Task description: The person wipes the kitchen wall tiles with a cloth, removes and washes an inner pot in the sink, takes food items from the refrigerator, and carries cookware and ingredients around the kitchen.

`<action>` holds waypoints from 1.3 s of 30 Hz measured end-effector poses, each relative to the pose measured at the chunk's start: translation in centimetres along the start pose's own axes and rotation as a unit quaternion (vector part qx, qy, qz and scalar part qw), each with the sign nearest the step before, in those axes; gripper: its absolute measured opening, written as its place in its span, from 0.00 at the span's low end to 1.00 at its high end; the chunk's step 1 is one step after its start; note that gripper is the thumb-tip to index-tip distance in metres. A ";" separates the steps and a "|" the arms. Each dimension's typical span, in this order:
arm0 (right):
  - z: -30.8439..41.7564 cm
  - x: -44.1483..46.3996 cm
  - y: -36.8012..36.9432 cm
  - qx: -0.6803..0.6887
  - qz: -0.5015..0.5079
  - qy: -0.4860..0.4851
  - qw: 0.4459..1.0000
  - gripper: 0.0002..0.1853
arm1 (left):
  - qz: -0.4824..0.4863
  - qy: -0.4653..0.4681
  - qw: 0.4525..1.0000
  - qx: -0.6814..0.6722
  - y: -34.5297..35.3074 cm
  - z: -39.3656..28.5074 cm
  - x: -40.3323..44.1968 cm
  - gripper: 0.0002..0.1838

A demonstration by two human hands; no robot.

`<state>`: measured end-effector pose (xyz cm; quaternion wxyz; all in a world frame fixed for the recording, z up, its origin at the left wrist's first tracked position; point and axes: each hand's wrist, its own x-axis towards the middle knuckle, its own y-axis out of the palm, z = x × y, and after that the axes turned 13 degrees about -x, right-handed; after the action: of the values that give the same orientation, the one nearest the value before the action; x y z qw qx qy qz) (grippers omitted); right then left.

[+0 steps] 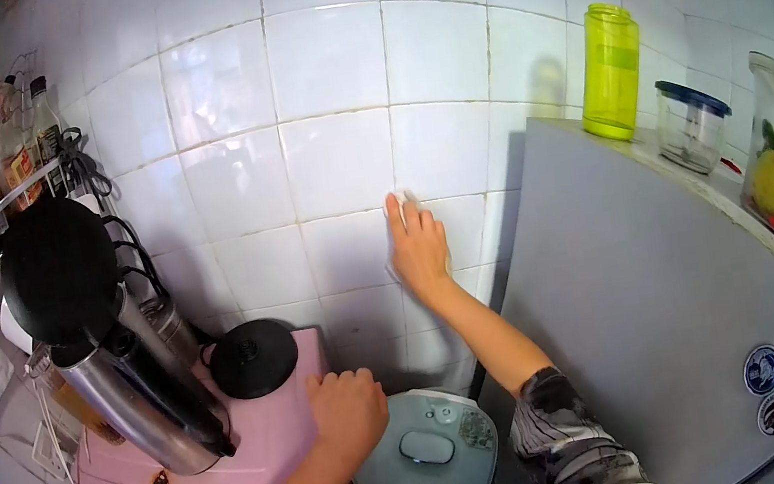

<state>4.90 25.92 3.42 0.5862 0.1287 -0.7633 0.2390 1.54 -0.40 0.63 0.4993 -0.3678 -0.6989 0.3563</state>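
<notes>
Cloth (402, 196), or perhaps tissue, lies mostly hidden beneath our right hand (422, 249); we make out only pale edges against the white tile wall (340, 168). That hand is extended, fingers nearly straight, covering the cloth at the wall rather than closing round it. Our left hand (348, 410) is curled over the edge of the pink cabinet (274, 452), near the black lid (254, 359); its fingertips are out of sight, so we cannot tell whether it grips anything.
</notes>
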 end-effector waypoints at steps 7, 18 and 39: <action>-0.7 -1.9 0.9 0.019 0.028 -0.027 0.999 0.34 | 0.012 -0.027 1.000 0.002 0.0 0.6 -0.2 0.09; -3.6 23.5 -2.3 0.026 -0.119 0.181 0.976 0.29 | 0.025 -0.024 0.999 -0.018 -0.5 0.6 0.3 0.11; 4.9 -1.5 1.0 0.135 0.036 -0.369 0.919 0.24 | 0.034 0.013 0.999 -0.026 0.6 0.6 -0.9 0.11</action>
<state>0.76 24.12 0.75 0.2310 0.2581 -0.8900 0.2965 1.23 -1.00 -0.42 0.4863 -0.4091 -0.6881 0.3501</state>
